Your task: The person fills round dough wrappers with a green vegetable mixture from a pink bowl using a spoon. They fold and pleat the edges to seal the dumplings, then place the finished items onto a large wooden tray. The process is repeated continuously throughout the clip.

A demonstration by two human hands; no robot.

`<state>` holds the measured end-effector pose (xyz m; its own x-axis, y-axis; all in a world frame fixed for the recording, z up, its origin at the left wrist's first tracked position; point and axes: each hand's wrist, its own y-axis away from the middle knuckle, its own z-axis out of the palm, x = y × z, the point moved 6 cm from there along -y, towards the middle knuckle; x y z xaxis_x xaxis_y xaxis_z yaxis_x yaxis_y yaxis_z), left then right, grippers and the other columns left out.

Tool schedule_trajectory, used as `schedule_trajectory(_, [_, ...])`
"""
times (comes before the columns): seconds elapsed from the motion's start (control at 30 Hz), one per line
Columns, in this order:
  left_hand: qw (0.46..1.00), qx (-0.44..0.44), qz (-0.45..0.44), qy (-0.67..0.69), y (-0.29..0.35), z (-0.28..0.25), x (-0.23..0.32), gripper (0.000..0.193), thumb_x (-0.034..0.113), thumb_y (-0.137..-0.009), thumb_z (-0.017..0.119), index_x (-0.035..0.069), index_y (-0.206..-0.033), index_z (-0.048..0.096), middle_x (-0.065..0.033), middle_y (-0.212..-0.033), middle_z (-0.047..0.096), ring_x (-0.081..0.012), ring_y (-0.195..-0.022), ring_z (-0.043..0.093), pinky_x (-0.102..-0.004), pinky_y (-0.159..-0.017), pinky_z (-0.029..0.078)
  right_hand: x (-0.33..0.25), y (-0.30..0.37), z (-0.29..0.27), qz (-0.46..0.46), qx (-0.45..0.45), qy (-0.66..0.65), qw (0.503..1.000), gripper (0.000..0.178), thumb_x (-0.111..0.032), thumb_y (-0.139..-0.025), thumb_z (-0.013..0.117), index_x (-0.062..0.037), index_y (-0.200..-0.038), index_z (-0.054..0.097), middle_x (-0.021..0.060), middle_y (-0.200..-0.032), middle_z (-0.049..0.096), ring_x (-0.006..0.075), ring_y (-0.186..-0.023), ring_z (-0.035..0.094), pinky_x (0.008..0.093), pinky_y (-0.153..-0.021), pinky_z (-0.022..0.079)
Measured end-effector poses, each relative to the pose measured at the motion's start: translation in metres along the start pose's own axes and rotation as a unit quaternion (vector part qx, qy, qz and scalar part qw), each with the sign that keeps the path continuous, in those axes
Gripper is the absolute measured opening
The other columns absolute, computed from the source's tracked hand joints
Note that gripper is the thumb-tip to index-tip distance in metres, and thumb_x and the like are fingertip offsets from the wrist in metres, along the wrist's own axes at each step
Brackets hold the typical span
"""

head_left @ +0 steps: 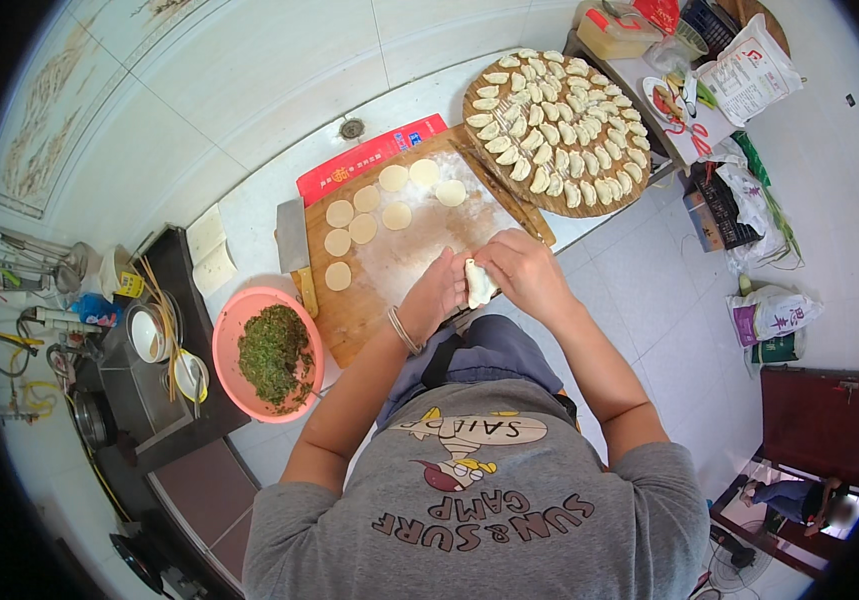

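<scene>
Between my two hands is a pale half-moon dumpling [479,286], held over the near edge of a floured wooden board [344,335]. My left hand [434,292] supports its left side with bent fingers. At its upper right, the fingers of my right hand [524,270] pinch the dough edge. Several round dough wrappers [396,215] lie flat on the board's far and left parts. A pink bowl [226,375] of chopped green filling [274,358] stands left of the board. Beyond my right hand, a round wooden tray [599,208] bears rows of finished dumplings.
A cleaver [292,240] rests on the board's left edge. Behind the board is a red box [374,157]. A dark sink [164,395] with white bowls [147,335] is at far left. At right, bags [774,312] sit on the floor; a person [799,500] is in the doorway.
</scene>
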<state>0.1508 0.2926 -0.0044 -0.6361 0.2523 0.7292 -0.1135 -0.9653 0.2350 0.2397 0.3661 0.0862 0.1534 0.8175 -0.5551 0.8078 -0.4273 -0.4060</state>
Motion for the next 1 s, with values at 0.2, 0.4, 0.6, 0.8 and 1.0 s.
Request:
schedule_trajectory(0.2, [0.999, -0.043, 0.000, 0.029, 0.002, 0.007, 0.011, 0.074, 0.056, -0.096, 0.020, -0.006, -0.131, 0.039, -0.0147, -0.120, 0.055, -0.0225, -0.110, 0.055, -0.0338, -0.095, 0.040, -0.011, -0.007, -0.009, -0.057, 0.043, -0.003, 0.997, 0.008, -0.002, -0.074, 0.065, -0.0028, -0.081, 0.064, 0.0080, -0.078, 0.059, 0.0256, -0.073, 0.059, 0.0349, -0.063, 0.047])
schedule_trajectory(0.4, [0.998, -0.037, -0.016, 0.044, 0.002, 0.013, 0.013, 0.075, 0.057, -0.096, 0.018, -0.007, -0.130, 0.040, -0.0168, -0.121, 0.055, -0.0235, -0.109, 0.056, -0.0342, -0.096, 0.041, -0.003, -0.006, -0.006, -0.082, -0.009, 0.016, 0.996, 0.016, -0.005, -0.074, 0.066, -0.0049, -0.090, 0.066, 0.0070, -0.080, 0.059, 0.0251, -0.073, 0.059, 0.0343, -0.062, 0.047])
schedule_trajectory(0.6, [0.998, -0.037, -0.014, 0.044, 0.002, 0.014, 0.013, 0.075, 0.057, -0.095, 0.019, -0.007, -0.127, 0.042, -0.0173, -0.119, 0.056, -0.0233, -0.109, 0.056, -0.0344, -0.095, 0.041, -0.015, -0.010, -0.014, -0.125, 0.034, 0.009, 0.992, 0.008, -0.005, -0.071, 0.063, -0.0052, -0.079, 0.061, 0.0060, -0.072, 0.052, 0.0239, -0.070, 0.056, 0.0337, -0.060, 0.047])
schedule_trajectory(0.8, [0.997, -0.043, -0.017, 0.059, 0.003, 0.016, 0.013, 0.073, 0.056, -0.095, 0.021, -0.007, -0.126, 0.042, -0.0169, -0.118, 0.056, -0.0241, -0.109, 0.055, -0.0348, -0.095, 0.042, -0.009, -0.009, -0.009, -0.125, -0.041, 0.047, 0.990, 0.019, -0.006, -0.070, 0.064, -0.0073, -0.089, 0.066, 0.0052, -0.077, 0.058, 0.0233, -0.071, 0.059, 0.0320, -0.061, 0.048])
schedule_trajectory(1.0, [0.989, 0.004, -0.026, 0.145, -0.004, 0.011, 0.010, 0.069, 0.054, -0.096, 0.022, -0.003, -0.131, 0.038, -0.0167, -0.122, 0.053, -0.0256, -0.111, 0.054, -0.0375, -0.097, 0.041, -0.007, -0.012, -0.014, -0.078, 0.029, 0.021, 0.996, 0.012, -0.006, -0.075, 0.065, -0.0046, -0.086, 0.065, 0.0072, -0.077, 0.059, 0.0252, -0.069, 0.059, 0.0335, -0.059, 0.047])
